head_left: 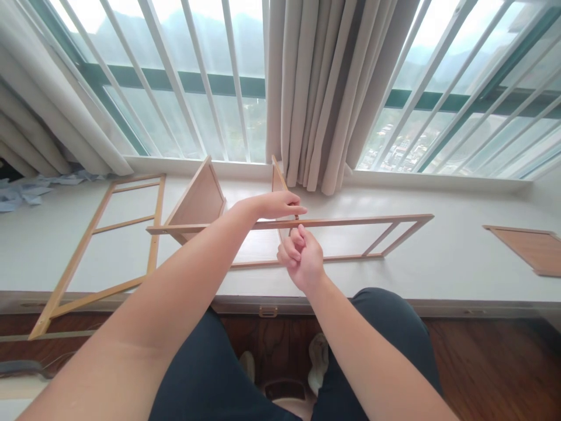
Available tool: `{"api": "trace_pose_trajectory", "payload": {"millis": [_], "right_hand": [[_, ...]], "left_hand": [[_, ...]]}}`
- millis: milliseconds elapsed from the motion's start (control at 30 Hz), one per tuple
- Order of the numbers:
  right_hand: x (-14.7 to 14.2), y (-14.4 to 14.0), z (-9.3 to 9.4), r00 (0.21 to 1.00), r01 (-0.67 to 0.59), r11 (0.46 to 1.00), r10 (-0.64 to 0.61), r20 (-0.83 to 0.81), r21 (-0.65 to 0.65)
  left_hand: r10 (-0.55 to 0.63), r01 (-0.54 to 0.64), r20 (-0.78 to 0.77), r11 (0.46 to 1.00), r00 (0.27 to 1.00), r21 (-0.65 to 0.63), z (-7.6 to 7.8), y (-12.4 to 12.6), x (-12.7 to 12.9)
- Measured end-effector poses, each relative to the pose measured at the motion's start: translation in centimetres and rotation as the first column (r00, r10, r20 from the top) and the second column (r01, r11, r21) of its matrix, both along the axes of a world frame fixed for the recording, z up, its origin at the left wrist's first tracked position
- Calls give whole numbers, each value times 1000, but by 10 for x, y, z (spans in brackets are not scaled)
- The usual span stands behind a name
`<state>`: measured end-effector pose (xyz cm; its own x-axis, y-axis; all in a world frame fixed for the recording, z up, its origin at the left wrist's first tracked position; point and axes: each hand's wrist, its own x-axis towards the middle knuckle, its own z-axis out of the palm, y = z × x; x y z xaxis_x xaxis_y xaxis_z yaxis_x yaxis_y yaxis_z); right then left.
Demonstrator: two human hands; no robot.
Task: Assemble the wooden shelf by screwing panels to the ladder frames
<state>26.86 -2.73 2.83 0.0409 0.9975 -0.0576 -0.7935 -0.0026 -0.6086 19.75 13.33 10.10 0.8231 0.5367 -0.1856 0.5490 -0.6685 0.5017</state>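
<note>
The left hand [280,206] reaches across from the left with the forearm stretched out, palm down, its fingers laid flat over the top rail of a long, light-brown wooden ladder-style frame [350,222] that stands on edge on the white window-ledge surface [456,257]. The right hand [302,257] comes up from below with the wrist bent, its grip clenched on something small just under the rail; what it pinches cannot be made out. The rail runs between the two hands, touching the left fingers. Two upright wooden panels [199,202] stand behind the frame. A second wooden frame [109,225] lies flat to the left. No writing is readable.
</note>
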Motion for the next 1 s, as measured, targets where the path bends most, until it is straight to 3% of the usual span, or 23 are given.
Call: {"api": "trace_pose_trajectory", "payload": {"millis": [100,267,500,700,800,900,967,1000], "right_hand": [[-5,-2,3,986,-21,998,30,-164,52],[-7,-6,8,953,-26,996,49,-300,81],[-8,-8,13,981,-3,1000,5,-195,14],[-8,-9,14,988,-56,998,56,-146,3],[-9,-8,15,998,-38,999,36,-52,-37],[-9,-4,13,987,37,993,-19,158,-115],[-4,-2,10,912,119,980,-43,407,-162],[0,-2,9,825,170,972,-52,563,-160]], "left_hand": [[2,-2,6,1000,1000,-2,-2,1,0],[-15,15,26,1000,1000,-10,1,0,-1],[-4,4,26,1000,1000,-16,1,-1,-1],[0,0,-6,1000,1000,-11,5,-5,-1],[5,-6,-22,1000,1000,-11,7,-6,-2],[7,-8,-27,1000,1000,-17,7,-6,-1],[9,-10,-34,1000,999,-21,6,-5,-1],[11,-12,-39,1000,999,-24,6,-4,-1]]}}
